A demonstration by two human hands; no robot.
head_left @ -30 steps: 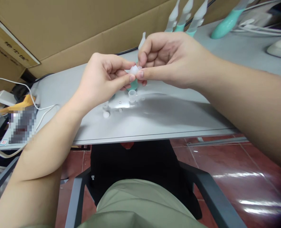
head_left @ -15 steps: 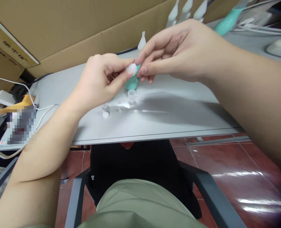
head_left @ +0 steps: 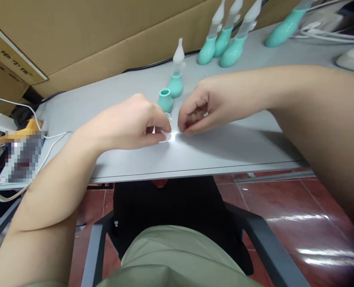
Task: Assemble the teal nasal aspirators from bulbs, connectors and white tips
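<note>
Low over the desk, my left hand (head_left: 141, 123) is closed around a white soft nozzle (head_left: 166, 136), its wide round end facing right. My right hand (head_left: 199, 109) has its thumb and fingertips pinched together at the desk surface, just right of the nozzle. Whatever is between those fingertips is too small or hidden to make out. Behind the hands stands an open teal bulb (head_left: 165, 104). A small clear cup (head_left: 167, 115) in front of it is mostly covered by my left fingers. Just behind the bulb, a nasal aspirator (head_left: 176, 83) with a white tip stands upright.
Several more teal aspirators (head_left: 232, 54) stand at the back right, and another (head_left: 284, 30) leans farther right. A cardboard wall (head_left: 105, 36) borders the grey desk (head_left: 129, 163). At the left lie a phone-like blurred item (head_left: 27, 157), a white charger (head_left: 4, 122) and cables.
Both hands have come down from above the bulb to the desk surface. The nozzle moved down with my left hand. The bulb's open top and the back-right aspirators now show.
</note>
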